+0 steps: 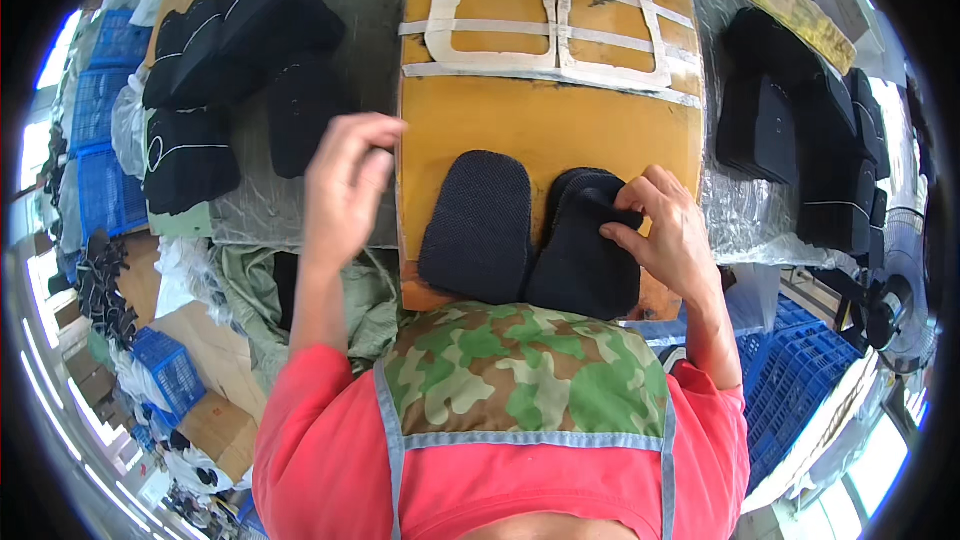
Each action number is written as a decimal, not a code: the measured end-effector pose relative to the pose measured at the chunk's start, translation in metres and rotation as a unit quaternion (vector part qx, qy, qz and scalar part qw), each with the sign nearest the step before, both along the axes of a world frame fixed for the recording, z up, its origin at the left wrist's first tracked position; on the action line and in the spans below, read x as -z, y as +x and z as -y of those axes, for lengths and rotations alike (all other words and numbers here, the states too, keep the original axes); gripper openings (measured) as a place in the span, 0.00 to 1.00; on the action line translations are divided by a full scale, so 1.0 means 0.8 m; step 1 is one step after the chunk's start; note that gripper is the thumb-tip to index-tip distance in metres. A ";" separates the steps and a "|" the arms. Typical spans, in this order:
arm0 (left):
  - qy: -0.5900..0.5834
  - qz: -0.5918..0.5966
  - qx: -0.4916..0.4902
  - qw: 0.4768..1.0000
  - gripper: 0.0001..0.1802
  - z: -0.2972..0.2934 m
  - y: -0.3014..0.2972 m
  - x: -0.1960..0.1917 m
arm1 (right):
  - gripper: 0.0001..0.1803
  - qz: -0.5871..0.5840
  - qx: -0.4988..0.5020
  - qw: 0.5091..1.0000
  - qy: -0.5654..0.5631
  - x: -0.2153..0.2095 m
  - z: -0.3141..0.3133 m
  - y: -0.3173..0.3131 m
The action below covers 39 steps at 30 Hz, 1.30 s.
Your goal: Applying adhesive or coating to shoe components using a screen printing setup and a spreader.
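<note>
Two spots on the yellow-brown board [480, 120] in front of me hold black fabric pieces with rounded tops. The left one, a black mesh piece [478, 225], lies flat. On the right, a smooth black fabric piece [585, 265] overlaps another whose curved edge shows behind it. My right hand [665, 225] pinches the upper right edge of this smooth piece between thumb and fingers, lifting it into a fold. My left hand [350, 180] hovers by the board's left edge, slightly blurred, its thumb and fingers apart with nothing visible in them.
Two white frame-shaped outlines [490, 2] are fixed with strips at the board's far end. Stacks of black pieces [235, 25], some tied with cord, stand left; more black stacks [765, 125] stand right. A blue crate [800, 380] and a fan [895, 310] are at lower right.
</note>
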<state>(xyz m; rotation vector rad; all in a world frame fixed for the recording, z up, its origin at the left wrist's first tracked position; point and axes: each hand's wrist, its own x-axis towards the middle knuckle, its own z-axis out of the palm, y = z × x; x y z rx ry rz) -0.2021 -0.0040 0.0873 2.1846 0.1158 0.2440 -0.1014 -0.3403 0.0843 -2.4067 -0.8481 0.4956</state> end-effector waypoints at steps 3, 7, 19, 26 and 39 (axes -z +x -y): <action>0.063 -0.004 0.117 0.991 0.19 0.050 0.000 0.011 | 0.18 0.034 -0.029 0.999 -0.004 -0.013 -0.001 -0.003; 0.105 -0.035 0.132 0.985 0.27 0.079 -0.006 0.034 | 0.18 -0.111 0.046 0.981 0.155 -0.032 -0.006 0.038; 0.167 0.066 0.066 0.981 0.18 0.091 -0.015 0.053 | 0.15 0.365 0.124 0.914 0.126 0.128 -0.085 0.280; 0.197 0.081 0.117 0.970 0.17 0.077 -0.016 0.056 | 0.38 0.293 0.009 0.956 0.028 0.125 -0.102 0.235; -0.146 0.096 0.031 0.984 0.20 0.051 0.022 0.028 | 0.42 0.294 -0.045 0.954 0.033 0.133 -0.094 0.244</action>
